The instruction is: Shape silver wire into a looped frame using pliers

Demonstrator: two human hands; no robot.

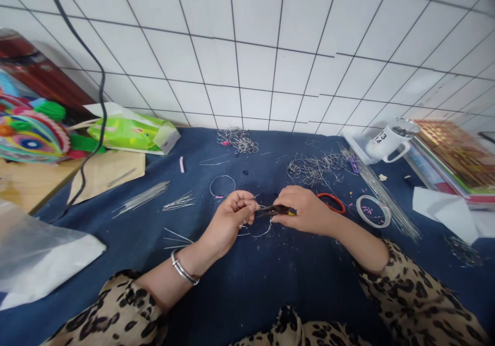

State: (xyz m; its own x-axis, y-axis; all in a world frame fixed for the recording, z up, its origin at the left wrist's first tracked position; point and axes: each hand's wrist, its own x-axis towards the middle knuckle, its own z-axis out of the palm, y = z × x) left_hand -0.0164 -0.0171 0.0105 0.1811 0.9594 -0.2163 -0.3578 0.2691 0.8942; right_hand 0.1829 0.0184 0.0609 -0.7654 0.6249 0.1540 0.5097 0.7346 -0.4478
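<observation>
My left hand [235, 214] pinches a thin silvery wire [263, 232] that curves in a loop below the fingers. Wrapped round a pair of pliers [275, 210] with dark jaws, my right hand [303, 209] holds them level, jaws pointing left at the wire by my left fingertips. Whether the jaws bite on the wire is too small to tell. Just beyond my left hand lies a wire ring [222, 186] with a small pink piece on it. A red-orange loop [331, 203], partly behind my right hand, rests on the dark blue cloth [247, 294].
Tangled wire heaps [315, 168] lie toward the wall. Straight wire bundles [143, 197] are at left, longer rods [390, 196] at right. A round dish [373, 211] holds pink beads. A white mug [392, 139] stands near books [460, 155]. A black cable [102, 88] hangs at left.
</observation>
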